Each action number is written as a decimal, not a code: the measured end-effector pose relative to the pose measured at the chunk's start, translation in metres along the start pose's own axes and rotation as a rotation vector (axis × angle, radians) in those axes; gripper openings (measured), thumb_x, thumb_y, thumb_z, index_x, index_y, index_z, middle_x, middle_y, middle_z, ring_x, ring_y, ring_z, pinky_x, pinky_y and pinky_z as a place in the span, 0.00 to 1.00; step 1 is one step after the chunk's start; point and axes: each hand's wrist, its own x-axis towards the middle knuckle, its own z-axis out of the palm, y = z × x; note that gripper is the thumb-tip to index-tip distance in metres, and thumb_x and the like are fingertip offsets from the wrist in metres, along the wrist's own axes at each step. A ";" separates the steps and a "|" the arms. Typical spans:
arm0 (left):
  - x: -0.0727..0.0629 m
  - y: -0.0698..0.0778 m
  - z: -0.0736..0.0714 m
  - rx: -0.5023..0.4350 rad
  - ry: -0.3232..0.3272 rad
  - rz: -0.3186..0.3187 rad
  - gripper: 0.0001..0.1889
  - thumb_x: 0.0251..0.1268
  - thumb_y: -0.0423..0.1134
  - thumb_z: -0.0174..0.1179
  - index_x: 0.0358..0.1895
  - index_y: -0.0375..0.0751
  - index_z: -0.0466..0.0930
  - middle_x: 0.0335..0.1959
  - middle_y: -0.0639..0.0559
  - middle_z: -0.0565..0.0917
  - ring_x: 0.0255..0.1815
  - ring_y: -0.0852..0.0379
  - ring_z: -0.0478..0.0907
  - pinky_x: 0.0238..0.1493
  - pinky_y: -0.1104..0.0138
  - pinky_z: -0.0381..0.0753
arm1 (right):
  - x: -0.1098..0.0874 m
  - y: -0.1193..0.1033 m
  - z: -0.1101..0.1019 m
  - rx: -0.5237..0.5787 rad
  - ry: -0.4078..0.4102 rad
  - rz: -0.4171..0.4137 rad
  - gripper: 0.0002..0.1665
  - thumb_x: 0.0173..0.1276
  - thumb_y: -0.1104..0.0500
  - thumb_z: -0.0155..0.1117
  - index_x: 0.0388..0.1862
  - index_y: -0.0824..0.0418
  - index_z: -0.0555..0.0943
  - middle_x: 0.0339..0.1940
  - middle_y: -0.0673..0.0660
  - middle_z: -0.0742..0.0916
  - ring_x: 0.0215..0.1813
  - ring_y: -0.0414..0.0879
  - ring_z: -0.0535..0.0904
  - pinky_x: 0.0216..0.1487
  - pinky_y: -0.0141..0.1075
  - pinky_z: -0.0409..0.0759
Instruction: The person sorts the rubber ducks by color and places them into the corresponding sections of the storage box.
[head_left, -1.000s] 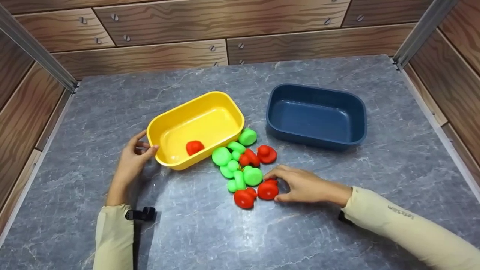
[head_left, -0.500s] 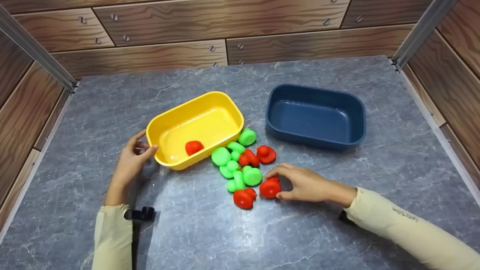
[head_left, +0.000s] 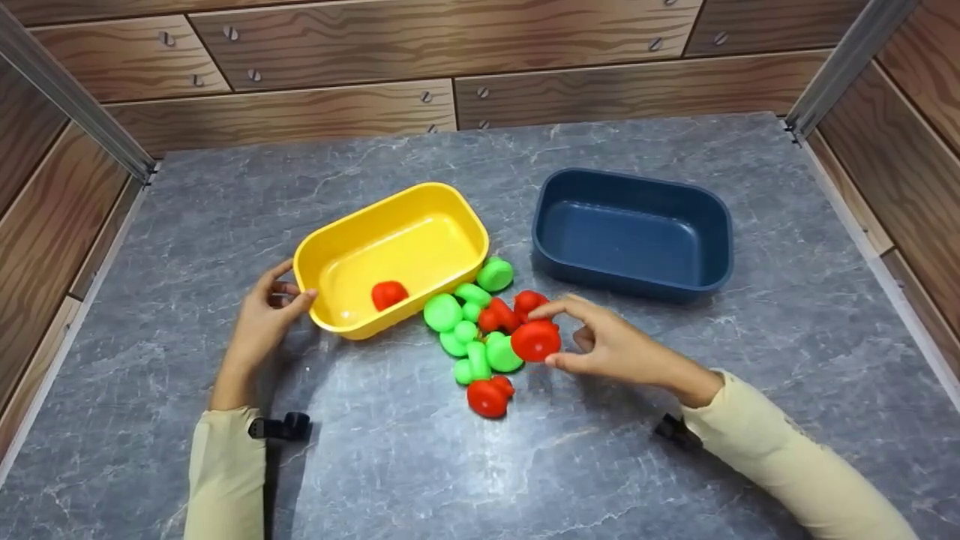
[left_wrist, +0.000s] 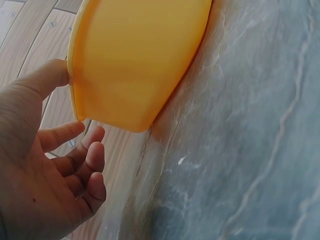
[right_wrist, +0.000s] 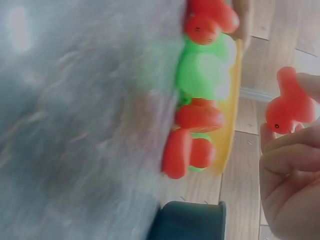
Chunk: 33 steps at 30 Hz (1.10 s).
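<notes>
My left hand (head_left: 262,330) holds the left end of the yellow bin (head_left: 352,319), thumb and index finger at its rim (left_wrist: 74,95) and the other fingers curled below. Inside that bin lies a red toy duck (head_left: 388,295). My right hand (head_left: 611,345) pinches another red toy duck (right_wrist: 290,107) between thumb and fingers, raised above the table, with its eye visible in the right wrist view. Beneath and left of it is a pile of green toy ducks (head_left: 442,312) and red ones, including a red duck (head_left: 489,397) at the near end.
A dark blue bin (head_left: 630,236) stands at the back right with nothing visible inside. Marbled grey tabletop (head_left: 420,465) extends in front of the pile. Wood-patterned walls (head_left: 337,112) enclose the back and sides, with metal posts at the rear corners.
My right hand has gripped the red toy duck from the pile's right edge, drawn it slightly right, then lifted it up and away from me. The left hand stays at the yellow bin.
</notes>
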 end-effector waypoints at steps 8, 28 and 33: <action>0.002 -0.002 0.000 -0.022 0.006 -0.019 0.36 0.64 0.44 0.63 0.73 0.42 0.59 0.43 0.50 0.73 0.38 0.62 0.69 0.34 0.77 0.72 | 0.014 -0.013 -0.006 0.148 0.057 0.024 0.30 0.63 0.61 0.68 0.63 0.60 0.71 0.15 0.47 0.66 0.13 0.36 0.56 0.16 0.26 0.57; 0.002 -0.004 0.001 0.005 0.013 -0.013 0.35 0.64 0.46 0.63 0.73 0.42 0.60 0.44 0.50 0.73 0.40 0.63 0.69 0.38 0.77 0.71 | 0.073 -0.039 0.013 0.495 0.275 -0.048 0.30 0.63 0.64 0.65 0.63 0.63 0.71 0.52 0.57 0.76 0.21 0.42 0.80 0.31 0.27 0.79; 0.003 -0.003 0.001 0.006 0.016 -0.018 0.36 0.64 0.45 0.63 0.73 0.42 0.60 0.44 0.50 0.73 0.40 0.63 0.69 0.38 0.77 0.71 | 0.086 -0.038 0.015 0.496 0.336 -0.057 0.29 0.62 0.64 0.65 0.63 0.63 0.71 0.53 0.58 0.77 0.22 0.41 0.78 0.32 0.29 0.80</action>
